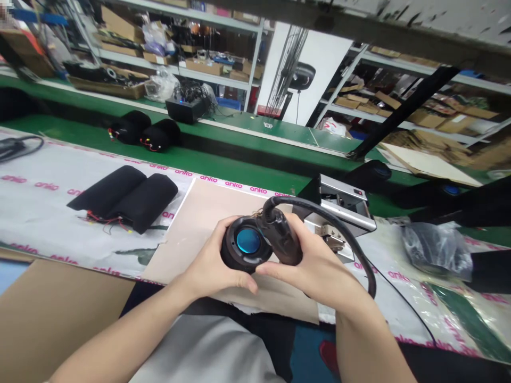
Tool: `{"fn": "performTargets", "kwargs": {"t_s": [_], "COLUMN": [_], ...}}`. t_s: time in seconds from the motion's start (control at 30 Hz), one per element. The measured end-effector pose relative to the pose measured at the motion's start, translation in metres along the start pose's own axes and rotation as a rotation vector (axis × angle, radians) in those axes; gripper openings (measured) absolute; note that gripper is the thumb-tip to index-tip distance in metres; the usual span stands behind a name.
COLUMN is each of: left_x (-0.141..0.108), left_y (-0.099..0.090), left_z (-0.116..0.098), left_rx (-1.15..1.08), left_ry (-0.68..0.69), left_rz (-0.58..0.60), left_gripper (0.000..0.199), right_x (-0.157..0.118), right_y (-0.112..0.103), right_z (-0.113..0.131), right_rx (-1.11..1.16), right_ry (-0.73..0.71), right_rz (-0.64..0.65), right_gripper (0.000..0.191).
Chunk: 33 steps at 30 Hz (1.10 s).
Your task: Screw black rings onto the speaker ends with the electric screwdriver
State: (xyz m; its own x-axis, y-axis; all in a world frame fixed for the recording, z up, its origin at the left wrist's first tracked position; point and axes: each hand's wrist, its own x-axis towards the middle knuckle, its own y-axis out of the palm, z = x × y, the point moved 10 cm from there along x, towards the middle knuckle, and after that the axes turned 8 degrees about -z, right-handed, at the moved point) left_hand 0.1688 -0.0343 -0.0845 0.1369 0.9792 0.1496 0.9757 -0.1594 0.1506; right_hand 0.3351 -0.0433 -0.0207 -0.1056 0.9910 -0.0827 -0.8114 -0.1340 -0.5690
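Note:
My left hand (215, 266) is wrapped round a black cylindrical speaker (245, 247), whose round end with a shiny blue disc faces up toward me. In my right hand (307, 266) is a black handheld tool (282, 239) with a thick black cable curving away to the right. The tool's upper end touches or nearly touches the speaker's rim; its tip is hidden. My right thumb lies near the speaker's lower edge. Both are held above a tan cardboard sheet (191, 223) on the bench.
Two black fabric-covered cylinders (123, 197) with loose wires lie at the left. A silver and black machine (343, 205) stands right of my hands. Clear plastic bags (435, 250) lie farther right. Behind runs a green conveyor (223, 154) with more black cylinders (159, 134).

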Motion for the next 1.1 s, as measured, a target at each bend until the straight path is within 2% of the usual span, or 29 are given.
{"fn": "performTargets", "kwargs": {"t_s": [0.2,0.33,0.5,0.63,0.77,0.97,1.1], "left_x": [-0.001,-0.001,-0.001,-0.001,-0.002,-0.005,-0.006], "left_y": [-0.001,-0.003,-0.003,-0.005,-0.004,-0.006,-0.007], "left_z": [0.003,0.006,0.002,0.003,0.002,0.003,0.001], "left_rx": [-0.028,0.004,0.025,0.067,0.052,-0.01,0.032], "left_ry": [-0.01,-0.027,0.023,0.019,0.019,0.032,0.067], "left_rz": [0.002,-0.006,0.01,-0.013,-0.013,-0.002,0.0], "left_gripper": [0.119,0.12,0.116,0.117,0.117,0.109,0.096], "right_x": [0.003,0.004,0.007,0.009,0.01,0.01,0.008], "right_y": [-0.001,0.001,0.001,0.001,0.002,0.002,0.003], "right_z": [0.006,0.005,0.017,0.026,0.031,0.032,0.027], "right_rx": [-0.008,-0.071,-0.099,-0.132,-0.13,-0.145,-0.125], "right_ry": [-0.058,-0.04,-0.075,-0.109,-0.133,-0.133,-0.121], "right_rz": [0.049,0.073,0.113,0.132,0.139,0.128,0.131], "right_gripper": [0.077,0.078,0.075,0.084,0.085,0.088,0.086]}}
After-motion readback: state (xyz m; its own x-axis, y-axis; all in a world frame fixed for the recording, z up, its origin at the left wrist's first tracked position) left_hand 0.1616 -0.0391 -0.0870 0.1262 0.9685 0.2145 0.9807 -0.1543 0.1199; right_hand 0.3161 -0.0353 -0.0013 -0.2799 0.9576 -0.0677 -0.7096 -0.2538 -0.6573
